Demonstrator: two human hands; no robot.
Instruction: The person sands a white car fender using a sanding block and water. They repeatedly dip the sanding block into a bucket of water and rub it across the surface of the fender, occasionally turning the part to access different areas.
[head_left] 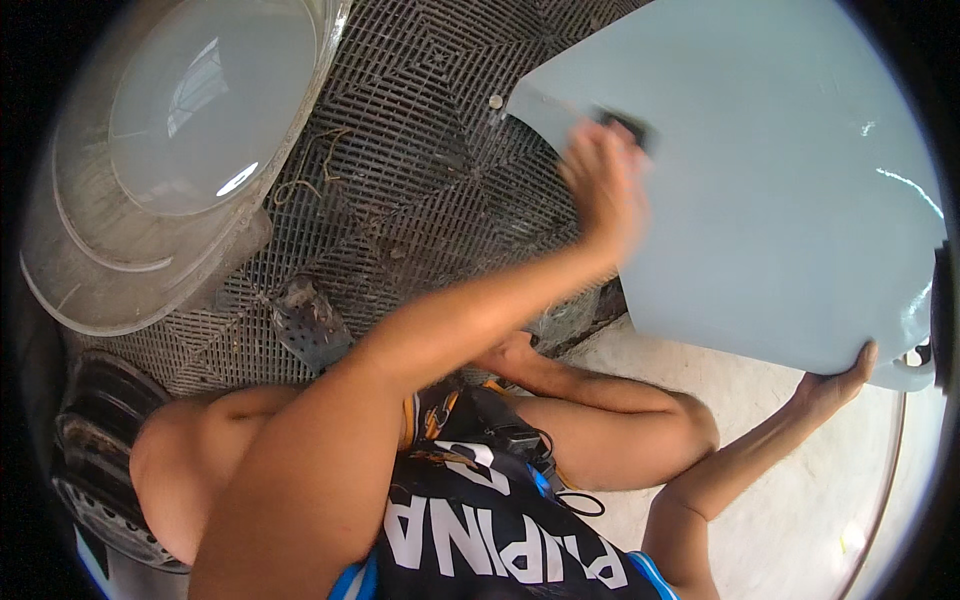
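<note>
A large pale grey-blue panel (760, 190) fills the upper right. My left hand (605, 185), blurred by motion, has its fingers closed on a small dark pad (625, 130) over the panel’s narrower left part. My right hand (835, 385) grips the panel’s lower edge near its right corner, where a dark fitting (940, 315) shows at the rim. My crossed bare legs lie below, with some dark items and a cord in my lap.
At upper left lies a cloudy clear plastic basin-like piece (210, 120). A perforated metal piece (305, 320) and a yellow string (315, 165) lie on black grid mats (420, 200). A dark wheel rim (105, 445) is at lower left; pale floor (790, 500) at lower right.
</note>
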